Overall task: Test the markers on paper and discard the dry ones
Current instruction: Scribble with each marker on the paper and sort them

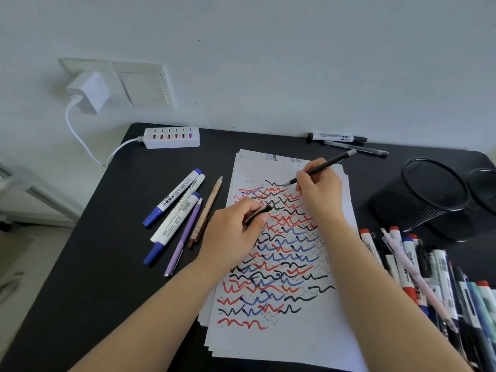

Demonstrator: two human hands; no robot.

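Black tabletop [112,264]: we see it carrying everything, pushed against a pale wall.
Paper [290,342]: white stack at centre, top sheet covered with red, blue and black squiggles.
Right hand [319,194]: we see its fingers pinching a slim black pen [322,167], tip touching the upper rows of squiggles, back end tilted up and away to the right.
Left hand [230,232]: curled round a small dark cap [259,213], resting on the left edge of the sheet and hiding part of the scribbles.
Left group: two blue-capped whiteboard markers [171,197], a white marker, a purple pen [185,234] and a brown pen [206,210], lying side by side just left of the sheets, apart from both hands.
Right pile [418,269]: we count many markers and pens with red, blue and black caps heaped near the right forearm; the arm covers some of the heap's near edge.
Mesh holders [429,200]: two black round cups, right of the sheets, behind the heap.
Far edge: a black-capped marker [338,137] and a clear pen [357,149] lying by the wall.
Power strip [171,137]: white, back left corner, cord running to a white charger [90,91] plugged in the wall socket.
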